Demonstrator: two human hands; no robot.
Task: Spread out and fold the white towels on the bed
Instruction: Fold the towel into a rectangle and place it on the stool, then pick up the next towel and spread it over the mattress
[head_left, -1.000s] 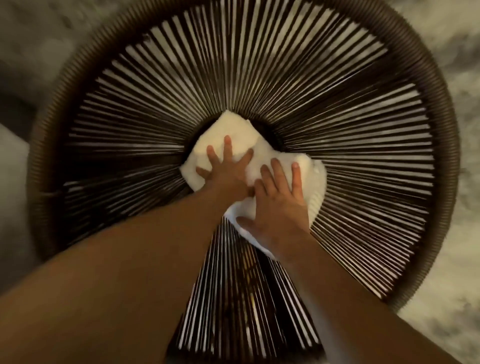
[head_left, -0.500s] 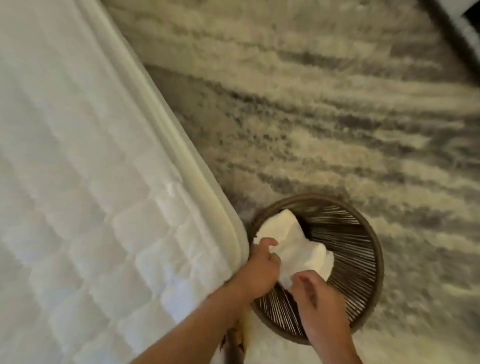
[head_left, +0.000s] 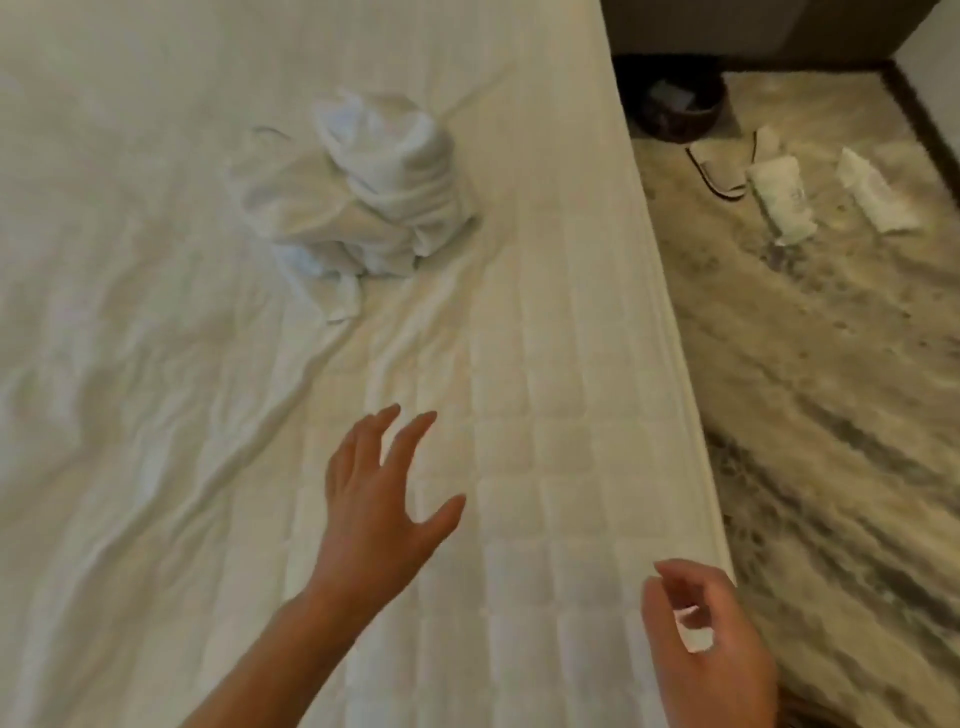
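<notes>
White towels (head_left: 363, 197) lie in one crumpled, twisted heap on the bed (head_left: 156, 415), on the far part, near its right edge. The sheet around them is wrinkled, and nearer me the quilted top shows. My left hand (head_left: 379, 499) hovers over the quilting, fingers straight and spread, holding nothing, well apart from the heap. My right hand (head_left: 701, 639) is at the bed's edge, fingers loosely curled, nothing in them that I can make out. Off the edge: shaggy rug (head_left: 831, 415), two pale bundles (head_left: 779, 202), dark basket (head_left: 680, 109).
</notes>
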